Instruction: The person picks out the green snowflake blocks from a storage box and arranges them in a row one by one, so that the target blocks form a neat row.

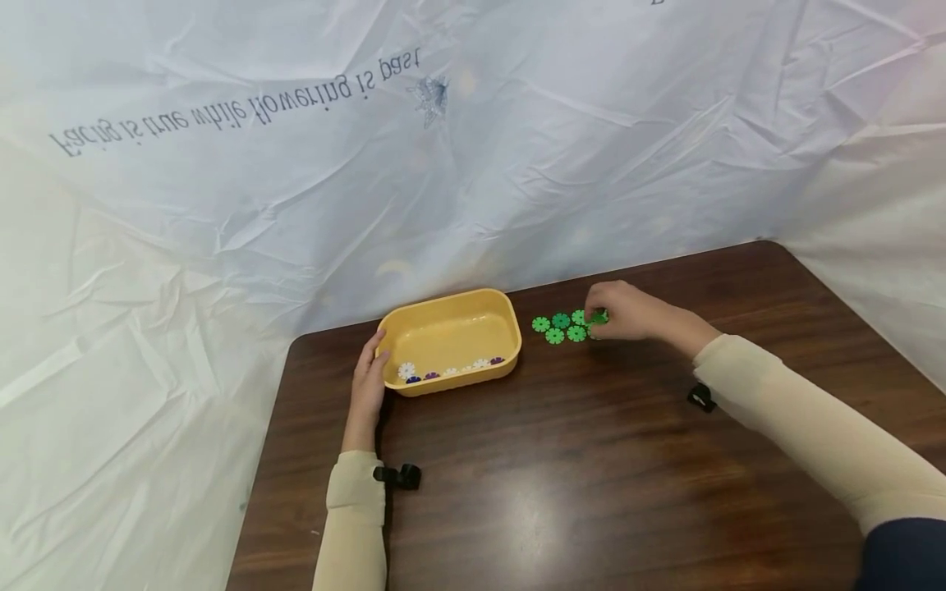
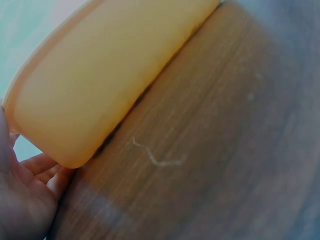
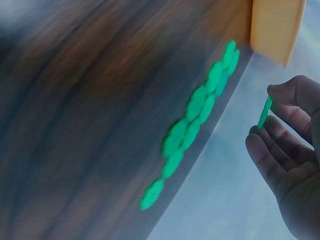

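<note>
My right hand point(image 1: 624, 312) is raised over the right end of a group of green flower-shaped discs point(image 1: 554, 336) on the table. In the right wrist view, its thumb and fingers pinch one green disc point(image 3: 265, 112), seen edge-on. The other green discs lie close together in two uneven rows. My left hand point(image 1: 367, 382) grips the left end of a yellow plastic tray point(image 1: 451, 305), its thumb at the rim and its fingers along the outer wall. White discs point(image 1: 406, 370) and purple discs point(image 1: 432, 376) lie along the tray's near inner side.
The dark wooden table point(image 1: 532, 476) has its far edge just behind the tray and the green discs. A pale printed cloth point(image 1: 473, 164) hangs behind and around the table. Black wrist cameras point(image 1: 408, 476) are strapped over both sleeves.
</note>
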Tool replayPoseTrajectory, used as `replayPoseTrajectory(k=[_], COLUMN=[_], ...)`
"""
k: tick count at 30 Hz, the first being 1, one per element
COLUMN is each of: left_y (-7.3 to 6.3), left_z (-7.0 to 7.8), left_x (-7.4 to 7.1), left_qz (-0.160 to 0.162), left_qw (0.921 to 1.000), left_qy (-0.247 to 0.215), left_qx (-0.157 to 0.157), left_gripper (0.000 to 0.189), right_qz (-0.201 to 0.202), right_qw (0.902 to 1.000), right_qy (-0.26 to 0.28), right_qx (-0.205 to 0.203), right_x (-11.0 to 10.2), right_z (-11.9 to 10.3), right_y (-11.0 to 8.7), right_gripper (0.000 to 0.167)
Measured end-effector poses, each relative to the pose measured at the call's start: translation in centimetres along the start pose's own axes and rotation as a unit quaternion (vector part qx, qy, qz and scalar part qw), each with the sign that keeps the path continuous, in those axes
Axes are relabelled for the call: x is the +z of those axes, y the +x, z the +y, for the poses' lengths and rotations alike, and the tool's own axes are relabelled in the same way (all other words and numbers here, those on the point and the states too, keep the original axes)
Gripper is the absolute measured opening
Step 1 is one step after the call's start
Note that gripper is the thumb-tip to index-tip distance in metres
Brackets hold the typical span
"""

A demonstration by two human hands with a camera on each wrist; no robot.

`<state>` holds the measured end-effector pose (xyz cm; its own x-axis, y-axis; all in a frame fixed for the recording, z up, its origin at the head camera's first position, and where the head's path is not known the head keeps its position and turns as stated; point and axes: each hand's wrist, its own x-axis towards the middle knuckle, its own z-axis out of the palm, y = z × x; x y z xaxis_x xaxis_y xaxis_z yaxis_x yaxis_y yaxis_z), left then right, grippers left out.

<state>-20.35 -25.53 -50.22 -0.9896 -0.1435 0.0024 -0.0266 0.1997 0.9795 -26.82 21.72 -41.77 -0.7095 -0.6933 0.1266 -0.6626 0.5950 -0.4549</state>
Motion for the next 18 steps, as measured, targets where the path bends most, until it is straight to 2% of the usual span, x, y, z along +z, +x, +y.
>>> replayPoseTrajectory(k=[4, 9, 14, 18], left_y=[-0.1, -0.2, -0.8, -1.6], left_z=[0.1, 0.5, 2.3, 3.6], left_x=[0.1, -0.1, -0.2, 0.0], left_qz=[-0.003, -0.010, -0.007, -0.017], left_qw=[1.0000, 0.9997, 0.9993, 0.9996], left_qy=[-0.005, -0.018, -0.023, -0.017], left_qx=[-0.005, -0.015, -0.028, -0.017], left_gripper=[0.050, 0.051, 0.050, 0.051], right_qz=[0.019, 0.021, 0.017, 0.021], right_qw=[0.9996, 0.9980, 0.9960, 0.9952], right_qy=[0.002, -0.006, -0.011, -0.012], right_qx=[0.022, 0.060, 0.087, 0.095], right_x=[-0.2, -0.1, 0.3, 0.6], right_z=[1.5, 3.3, 4.7, 5.2], right_y=[-1.9, -3.9, -4.9, -5.5], right_gripper=[0.011, 0.009, 0.007, 0.009])
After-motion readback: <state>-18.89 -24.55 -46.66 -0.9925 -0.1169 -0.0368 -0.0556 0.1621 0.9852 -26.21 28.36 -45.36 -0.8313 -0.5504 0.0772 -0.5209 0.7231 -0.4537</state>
